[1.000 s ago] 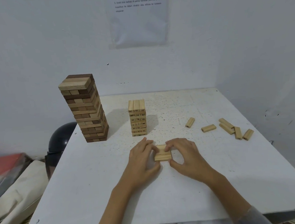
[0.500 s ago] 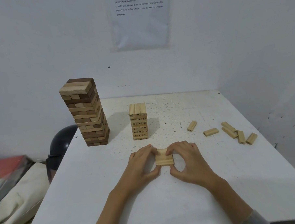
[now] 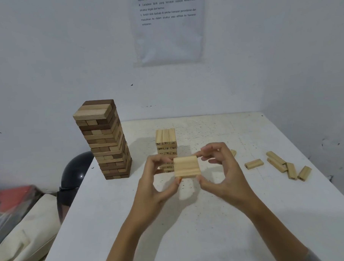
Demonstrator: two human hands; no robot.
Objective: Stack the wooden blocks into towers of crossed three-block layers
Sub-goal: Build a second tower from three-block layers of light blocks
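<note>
A flat layer of three pale wooden blocks point(image 3: 186, 166) hangs above the white table point(image 3: 191, 228), pressed together side by side. My left hand point(image 3: 159, 182) pinches its left edge and my right hand point(image 3: 222, 173) pinches its right edge. Behind it stands a short pale tower point(image 3: 165, 139) with numbers on the block ends; its lower part is hidden by my hands. A taller tower of mixed dark and light blocks point(image 3: 105, 141) stands at the table's left rear.
Several loose pale blocks point(image 3: 279, 164) lie on the right of the table, one more point(image 3: 233, 152) behind my right hand. A black round object point(image 3: 76, 170) and a cloth bag point(image 3: 24, 235) sit off the left edge. The walls are close behind and to the right.
Both hands have lifted the three-block layer off the table and raised it toward the short numbered tower. The camera has tilted down a little.
</note>
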